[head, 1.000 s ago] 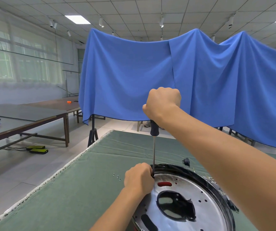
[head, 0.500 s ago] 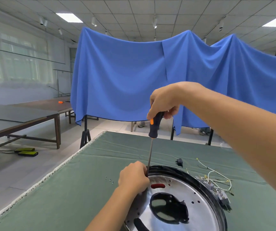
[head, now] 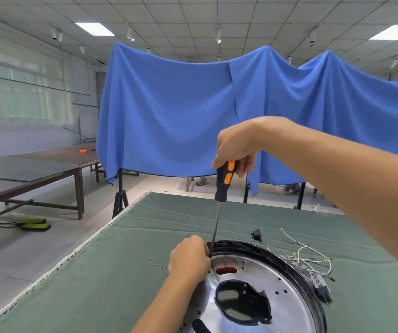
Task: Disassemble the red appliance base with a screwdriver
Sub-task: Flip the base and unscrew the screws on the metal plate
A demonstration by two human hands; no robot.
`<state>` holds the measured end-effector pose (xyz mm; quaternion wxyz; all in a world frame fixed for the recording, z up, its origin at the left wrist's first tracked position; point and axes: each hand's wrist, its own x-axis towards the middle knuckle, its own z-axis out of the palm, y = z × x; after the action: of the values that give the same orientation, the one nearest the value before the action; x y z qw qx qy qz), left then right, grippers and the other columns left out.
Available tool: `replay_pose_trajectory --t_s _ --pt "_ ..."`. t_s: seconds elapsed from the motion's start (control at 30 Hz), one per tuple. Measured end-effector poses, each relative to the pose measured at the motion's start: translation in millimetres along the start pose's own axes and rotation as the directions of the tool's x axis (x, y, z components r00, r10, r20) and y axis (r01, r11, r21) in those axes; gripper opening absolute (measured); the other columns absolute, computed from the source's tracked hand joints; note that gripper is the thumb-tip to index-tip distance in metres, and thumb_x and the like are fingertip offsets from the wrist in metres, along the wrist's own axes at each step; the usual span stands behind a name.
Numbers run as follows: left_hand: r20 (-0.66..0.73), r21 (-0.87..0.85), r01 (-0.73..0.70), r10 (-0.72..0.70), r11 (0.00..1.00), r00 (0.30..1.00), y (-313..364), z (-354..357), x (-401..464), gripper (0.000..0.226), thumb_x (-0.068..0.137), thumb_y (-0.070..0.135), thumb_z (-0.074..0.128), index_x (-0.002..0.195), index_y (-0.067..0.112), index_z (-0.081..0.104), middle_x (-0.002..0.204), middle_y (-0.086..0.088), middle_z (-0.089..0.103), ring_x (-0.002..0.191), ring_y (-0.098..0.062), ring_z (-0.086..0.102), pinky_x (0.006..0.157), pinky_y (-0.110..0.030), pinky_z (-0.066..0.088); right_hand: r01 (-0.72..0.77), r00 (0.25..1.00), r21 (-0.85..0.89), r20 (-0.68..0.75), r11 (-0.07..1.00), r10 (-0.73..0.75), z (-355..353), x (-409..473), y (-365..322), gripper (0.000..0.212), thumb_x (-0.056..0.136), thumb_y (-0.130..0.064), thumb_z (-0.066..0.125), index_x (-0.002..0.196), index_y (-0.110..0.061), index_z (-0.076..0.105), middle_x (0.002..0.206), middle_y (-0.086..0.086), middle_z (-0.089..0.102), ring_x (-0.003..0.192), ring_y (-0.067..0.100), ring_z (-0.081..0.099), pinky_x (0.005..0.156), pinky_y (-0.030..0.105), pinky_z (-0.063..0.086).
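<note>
On the near green table, I saw no readable writing as my right hand (head: 237,145) gripped the screwdriver (head: 224,179) handle, my left hand (head: 189,259) pinching its shaft at the appliance base (head: 265,280) rim.

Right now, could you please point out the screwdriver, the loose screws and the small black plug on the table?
screwdriver (head: 224,181): head view, on its black-and-orange handle.
loose screws (head: 156,262): head view, on the middle screw.
small black plug (head: 256,235): head view, on its body.

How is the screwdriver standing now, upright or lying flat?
Nearly upright, leaning slightly. The right hand grips the handle of the screwdriver from above; the left hand holds its shaft near the appliance base rim.
</note>
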<state>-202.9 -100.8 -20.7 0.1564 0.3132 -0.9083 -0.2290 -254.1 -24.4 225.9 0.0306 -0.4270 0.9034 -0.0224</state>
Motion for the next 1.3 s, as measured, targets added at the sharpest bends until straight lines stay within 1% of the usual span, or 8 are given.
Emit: replay_pose_trajectory --t_s 0.23,0.37,0.53,0.63,0.73,0.9,1.1,1.3 --pt "-0.007 0.028 -0.005 0.006 1.0 1.0 2 0 -2 0.032 0.076 0.007 0.051 0.094 0.023 0.072 0.098 -0.002 0.07 0.095 -0.028 0.063 0.074 -0.03 0.046 -0.123 0.966 -0.17 -0.247 0.978 0.078 17 -2 3 0.05 0.094 -0.055 0.04 0.068 -0.014 0.048 0.047 -0.001 0.061 0.034 0.011 0.05 0.05 0.024 0.034" --pt "-0.016 0.038 -0.007 0.008 0.999 1.0 1 1 -2 0.031 0.075 0.007 0.051 0.093 0.022 0.071 0.098 -0.002 0.07 0.094 -0.028 0.063 0.073 -0.029 0.046 0.002 0.999 -0.035 -0.042 0.999 -0.003 6 1 -6 0.033 0.098 -0.028 0.047 0.072 -0.008 0.053 0.044 0.002 0.059 0.037 0.013 0.054 0.04 0.019 0.041" --pt "-0.009 0.048 -0.007 0.007 0.999 1.0 1 0 -3 0.034 0.073 0.006 0.049 0.092 0.022 0.071 0.097 -0.003 0.07 0.093 -0.029 0.063 0.073 -0.029 0.046 -0.044 0.997 -0.004 0.062 0.999 0.044 4 -5 0 0.027 0.087 -0.033 0.066 0.096 -0.008 0.064 0.087 0.013 0.07 0.066 0.025 0.071 0.054 0.03 0.057" --pt "-0.011 0.044 -0.011 0.012 0.999 1.0 2 0 -3 0.035 0.074 0.006 0.048 0.093 0.023 0.071 0.097 -0.002 0.07 0.094 -0.028 0.063 0.073 -0.03 0.045 -0.079 0.995 -0.026 -0.069 0.997 0.077 13 -5 1 0.048 0.086 -0.058 0.056 0.079 -0.012 0.064 0.065 0.007 0.072 0.053 0.022 0.069 0.064 0.03 0.056" --pt "-0.023 0.052 -0.014 0.016 0.999 1.0 2 0 -5 0.034 0.076 0.006 0.049 0.095 0.022 0.071 0.099 -0.002 0.07 0.094 -0.028 0.063 0.074 -0.03 0.045 -0.009 0.989 -0.046 -0.147 0.999 0.002 17 1 -2 0.034 0.095 -0.034 0.047 0.074 -0.009 0.056 0.046 0.005 0.064 0.039 0.019 0.061 0.053 0.025 0.05" --pt "-0.031 0.04 -0.009 0.01 0.999 0.999 2 0 -5 0.034 0.076 0.005 0.048 0.095 0.021 0.071 0.1 -0.002 0.07 0.095 -0.028 0.062 0.075 -0.03 0.045 0.064 0.998 0.085 0.021 0.994 -0.066 7 -1 -5 0.022 0.094 -0.021 0.055 0.107 -0.004 0.058 0.093 0.015 0.069 0.067 0.024 0.067 0.049 0.027 0.056" --pt "-0.034 0.051 -0.014 0.016 0.999 0.999 3 -1 -6 0.035 0.08 0.006 0.05 0.1 0.025 0.07 0.105 -0.002 0.069 0.099 -0.027 0.062 0.078 -0.031 0.046 -0.096 0.972 -0.187 -0.228 0.978 0.051 18 -6 -2 0.042 0.098 -0.041 0.04 0.072 -0.009 0.049 0.033 0.001 0.052 0.038 0.016 0.054 0.049 0.025 0.038" --pt "-0.039 0.066 -0.022 0.024 0.998 0.999 2 -1 -8 0.034 0.08 0.006 0.049 0.1 0.024 0.07 0.104 -0.002 0.069 0.098 -0.027 0.062 0.077 -0.032 0.045 0.036 0.999 0.033 0.017 0.999 -0.037 4 -9 -7 0.013 0.093 -0.013 0.052 0.098 -0.002 0.057 0.086 0.016 0.07 0.066 0.024 0.068 0.054 0.03 0.057"
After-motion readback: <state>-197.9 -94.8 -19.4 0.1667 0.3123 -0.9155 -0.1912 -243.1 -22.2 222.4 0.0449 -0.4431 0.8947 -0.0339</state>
